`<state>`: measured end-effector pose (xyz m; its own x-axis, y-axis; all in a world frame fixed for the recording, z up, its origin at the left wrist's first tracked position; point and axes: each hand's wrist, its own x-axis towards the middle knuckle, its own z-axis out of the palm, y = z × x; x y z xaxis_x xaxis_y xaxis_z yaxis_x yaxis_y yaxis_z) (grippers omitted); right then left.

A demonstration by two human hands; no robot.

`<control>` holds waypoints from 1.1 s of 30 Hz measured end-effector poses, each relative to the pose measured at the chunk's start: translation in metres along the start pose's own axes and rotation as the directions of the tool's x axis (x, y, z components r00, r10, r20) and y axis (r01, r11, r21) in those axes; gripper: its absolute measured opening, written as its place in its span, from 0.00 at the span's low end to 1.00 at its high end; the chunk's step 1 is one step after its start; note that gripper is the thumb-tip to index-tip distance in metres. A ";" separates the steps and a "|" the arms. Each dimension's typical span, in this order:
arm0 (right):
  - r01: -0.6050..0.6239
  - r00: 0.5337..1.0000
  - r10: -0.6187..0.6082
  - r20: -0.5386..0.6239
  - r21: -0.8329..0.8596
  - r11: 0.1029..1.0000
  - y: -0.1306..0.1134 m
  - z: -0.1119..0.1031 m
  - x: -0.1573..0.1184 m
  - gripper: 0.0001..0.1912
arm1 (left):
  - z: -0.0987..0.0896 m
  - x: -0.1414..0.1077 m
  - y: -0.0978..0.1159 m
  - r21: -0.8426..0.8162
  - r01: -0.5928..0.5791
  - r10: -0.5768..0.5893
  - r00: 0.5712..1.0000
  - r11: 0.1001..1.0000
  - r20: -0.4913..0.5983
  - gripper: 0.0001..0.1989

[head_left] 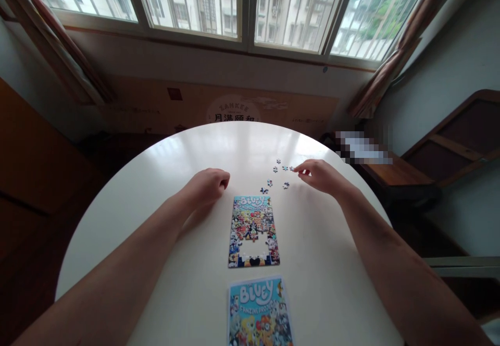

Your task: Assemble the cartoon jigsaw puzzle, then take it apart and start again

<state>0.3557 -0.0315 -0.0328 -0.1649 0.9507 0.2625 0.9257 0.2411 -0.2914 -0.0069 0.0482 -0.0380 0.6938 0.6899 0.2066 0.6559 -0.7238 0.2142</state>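
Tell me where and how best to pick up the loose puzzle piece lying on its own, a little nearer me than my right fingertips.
I'd pinch the puzzle piece by two opposite edges, with the right-hand grip coming down from above and the right: it seems to lie flat and thin on the white table, with bare surface all round and that grip nearby.

Curtains (pixel 58 44) (beside barred windows (pixel 191 2)) suggest this is a home

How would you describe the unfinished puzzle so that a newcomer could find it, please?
Look along the middle of the round white table. There, just beyond a similar Bluey sheet, lies the unfinished puzzle. Unlike that sheet, it has a jagged white gap in its lower half.
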 end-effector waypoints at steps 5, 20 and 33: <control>0.004 0.997 -0.006 0.074 0.025 1.000 0.002 0.003 0.000 0.13 | 0.001 0.002 0.002 0.005 -0.011 0.011 1.000 1.000 -0.019 0.08; -0.026 0.989 0.025 0.149 0.000 1.000 -0.005 -0.006 -0.005 0.13 | 0.000 0.005 0.013 -0.110 -0.028 0.015 0.994 0.994 -0.112 0.07; -0.029 0.988 0.025 0.149 0.026 0.999 0.001 -0.005 -0.003 0.13 | 0.004 0.004 0.010 -0.076 -0.032 0.023 0.994 0.997 -0.107 0.07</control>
<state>0.3587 -0.0356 -0.0290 -0.1910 0.9748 0.1150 0.9211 0.2185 -0.3222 0.0038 0.0438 -0.0388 0.6733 0.6702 0.3122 0.6090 -0.7422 0.2798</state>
